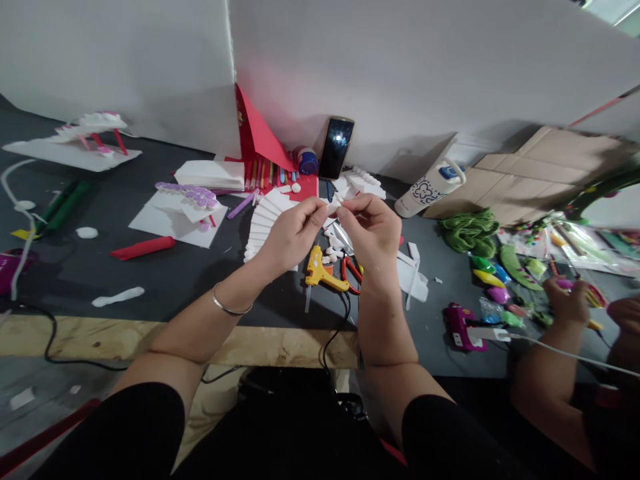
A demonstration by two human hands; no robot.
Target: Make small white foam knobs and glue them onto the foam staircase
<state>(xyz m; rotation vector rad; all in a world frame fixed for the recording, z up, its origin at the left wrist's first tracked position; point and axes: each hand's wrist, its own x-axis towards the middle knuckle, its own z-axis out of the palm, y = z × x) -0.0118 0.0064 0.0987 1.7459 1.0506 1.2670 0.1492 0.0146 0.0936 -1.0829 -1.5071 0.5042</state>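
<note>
Both hands meet over the middle of the dark table. My left hand pinches one side of a small white piece, whose kind I cannot make out. On its other side, my right hand is closed with thumb and fingers on the same piece. Below the hands lie a yellow glue gun with a clear stick at one end and red-handled pliers. Pleated white paper spreads under my left hand. Small white lumps lie between the hands and the glue gun.
A phone leans on the white partition, beside a blue-lidded jar. A white bottle stands right of it. White paper models and a red roll sit left. At right are green yarn, a purple power block and another person's hands.
</note>
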